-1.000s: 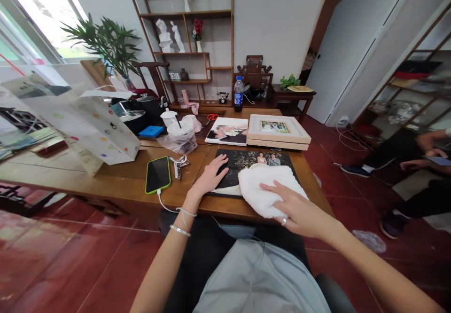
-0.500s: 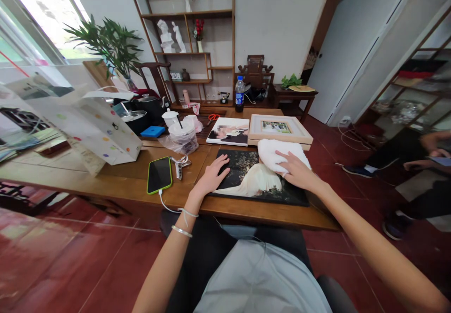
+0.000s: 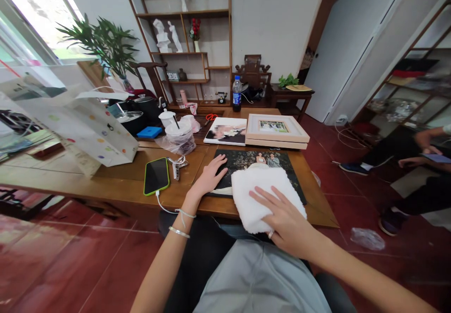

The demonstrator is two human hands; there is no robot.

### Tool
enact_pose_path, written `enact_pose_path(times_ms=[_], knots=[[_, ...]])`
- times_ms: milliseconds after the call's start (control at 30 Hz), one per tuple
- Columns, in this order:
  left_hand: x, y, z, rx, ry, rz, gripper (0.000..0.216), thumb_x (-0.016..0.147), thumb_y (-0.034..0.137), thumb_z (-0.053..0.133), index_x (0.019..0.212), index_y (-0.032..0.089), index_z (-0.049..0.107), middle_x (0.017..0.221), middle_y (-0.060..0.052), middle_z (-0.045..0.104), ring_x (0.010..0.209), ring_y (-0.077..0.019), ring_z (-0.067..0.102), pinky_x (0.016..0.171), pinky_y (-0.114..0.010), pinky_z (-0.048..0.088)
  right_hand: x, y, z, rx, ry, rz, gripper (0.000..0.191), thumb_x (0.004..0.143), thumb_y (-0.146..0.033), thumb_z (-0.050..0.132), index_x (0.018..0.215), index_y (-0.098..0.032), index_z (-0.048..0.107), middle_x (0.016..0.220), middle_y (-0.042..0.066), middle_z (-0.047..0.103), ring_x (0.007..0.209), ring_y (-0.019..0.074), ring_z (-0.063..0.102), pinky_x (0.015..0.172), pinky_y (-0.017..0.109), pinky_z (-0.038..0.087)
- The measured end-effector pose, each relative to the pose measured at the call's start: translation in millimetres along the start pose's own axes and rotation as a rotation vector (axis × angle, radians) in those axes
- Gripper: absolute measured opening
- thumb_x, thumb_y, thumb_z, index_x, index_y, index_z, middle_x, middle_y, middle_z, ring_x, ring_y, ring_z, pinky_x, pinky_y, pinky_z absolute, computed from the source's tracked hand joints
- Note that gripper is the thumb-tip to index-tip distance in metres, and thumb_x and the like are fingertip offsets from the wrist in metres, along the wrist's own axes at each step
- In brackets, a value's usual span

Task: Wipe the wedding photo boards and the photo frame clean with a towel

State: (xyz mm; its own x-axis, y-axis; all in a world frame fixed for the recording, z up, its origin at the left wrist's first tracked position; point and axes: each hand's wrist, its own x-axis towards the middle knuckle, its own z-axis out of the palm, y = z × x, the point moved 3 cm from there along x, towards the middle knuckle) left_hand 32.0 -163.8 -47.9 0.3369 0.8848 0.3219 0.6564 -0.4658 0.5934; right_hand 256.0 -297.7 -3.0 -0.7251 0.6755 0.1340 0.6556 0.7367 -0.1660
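Observation:
A dark photo panel (image 3: pixel 240 160) of a couple, one in a long pale dress, lies at the table's front edge. My left hand (image 3: pixel 210 174) rests flat on its left side, fingers spread. Under my right hand (image 3: pixel 289 223) is a folded white towel (image 3: pixel 246 205), held against the lower right part of the panel and reaching past the table edge. The towel hides much of the picture; the couple at its top shows.
Behind the panel lie a white-edged photo print (image 3: pixel 225 136) and a pale framed picture (image 3: pixel 303 138). To the left are a charging phone (image 3: pixel 157 176), a bagged cup (image 3: pixel 178 139) and a paper bag (image 3: pixel 102 139). A bottle (image 3: pixel 237 96) stands farther back. Another person (image 3: pixel 428 146) sits at right.
My right hand has drawn the towel down and toward me, from the panel's upper right to its front edge, uncovering the couple. My left hand has stayed in place.

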Motion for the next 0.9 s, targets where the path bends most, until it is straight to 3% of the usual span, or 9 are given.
enact_pose_path(times_ms=[133,333,467,567,700,900], knots=[[0.0,-0.8,0.1,0.004,0.000,0.008,0.041,0.088,0.038,0.040,0.126,0.023,0.046,0.141,-0.008,0.037,0.134,-0.0204,0.027,0.107,-0.046,0.024,15.6,16.2,-1.3,0.040,0.030,-0.004,0.041,0.059,-0.006,0.047,0.092,-0.021,0.067,0.142,0.007,0.033,0.134,0.0237,0.020,0.109,0.050,0.011],[-0.1,-3.5,0.7,-0.005,-0.004,0.010,0.042,0.088,0.038,0.041,0.127,0.024,0.045,0.142,-0.007,0.037,0.134,-0.0199,0.026,0.107,-0.045,0.024,49.2,69.0,-9.1,0.011,0.034,0.027,0.042,0.070,-0.008,0.046,0.107,-0.020,0.062,0.142,0.008,0.034,0.133,0.0221,0.023,0.108,0.049,0.015],[-0.2,-2.9,0.2,-0.003,-0.006,0.006,0.042,0.088,0.038,0.041,0.128,0.024,0.044,0.142,-0.007,0.036,0.134,-0.0200,0.026,0.107,-0.046,0.024,68.4,100.3,-11.3,-0.058,0.042,0.080,0.032,0.084,-0.027,0.045,0.112,-0.021,0.060,0.141,0.009,0.035,0.133,0.0260,0.021,0.105,0.054,0.016],[0.1,-2.2,-0.2,-0.002,-0.007,0.009,0.042,0.088,0.037,0.040,0.128,0.024,0.044,0.142,-0.007,0.036,0.134,-0.0202,0.026,0.107,-0.046,0.024,77.0,113.8,-10.1,-0.099,0.069,0.141,0.036,0.088,-0.039,0.041,0.112,-0.019,0.060,0.140,0.011,0.036,0.133,0.0283,0.022,0.104,0.056,0.017],[0.5,-1.8,-0.4,-0.006,-0.008,0.008,0.041,0.088,0.037,0.041,0.127,0.025,0.044,0.142,-0.007,0.036,0.134,-0.0203,0.026,0.107,-0.047,0.024,75.2,101.9,-7.8,-0.150,0.089,0.155,0.031,0.087,-0.030,0.043,0.110,-0.021,0.062,0.141,0.008,0.037,0.132,0.0280,0.023,0.104,0.056,0.017],[-0.1,-0.1,-0.9,-0.008,0.002,0.001,0.040,0.088,0.037,0.042,0.125,0.024,0.047,0.142,-0.007,0.037,0.134,-0.0207,0.027,0.107,-0.047,0.023,46.8,26.7,-3.5,-0.101,0.000,0.061,0.026,0.079,-0.021,0.051,0.098,-0.022,0.068,0.143,0.007,0.032,0.133,0.0302,0.019,0.104,0.057,0.016]])
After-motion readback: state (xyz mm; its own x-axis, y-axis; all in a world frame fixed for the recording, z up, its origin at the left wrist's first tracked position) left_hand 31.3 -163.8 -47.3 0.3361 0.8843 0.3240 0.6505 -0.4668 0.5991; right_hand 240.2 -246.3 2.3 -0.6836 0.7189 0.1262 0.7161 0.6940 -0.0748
